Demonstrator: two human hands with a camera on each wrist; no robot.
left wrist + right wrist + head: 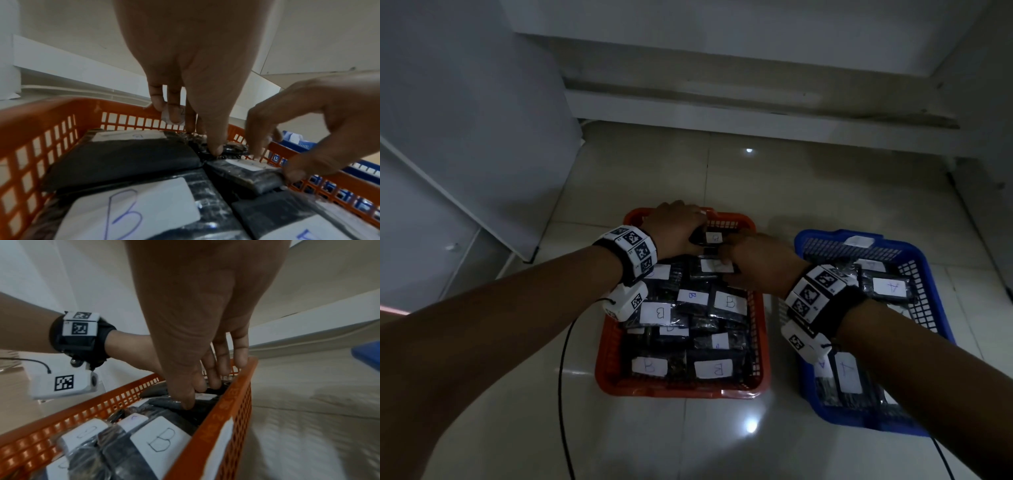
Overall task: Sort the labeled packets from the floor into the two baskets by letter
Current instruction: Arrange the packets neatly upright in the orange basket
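The B-labeled packet [708, 240] sits at the far end of the orange basket [760, 329], tucked among other B packets so the letters stay grouped. My left hand [674, 230] pinches it; my right hand [753, 262] presses a neighboring packet [714, 267] aside, fingers curled round it.

From head height, the wide view looks forward and down over both forearms onto the orange basket [760, 308] and blue basket [924, 270]. Each wrist camera looks along its own hand, close above the packets [123, 155] — the left facing the orange basket's far wall, the right its right rim. All three share that far end.
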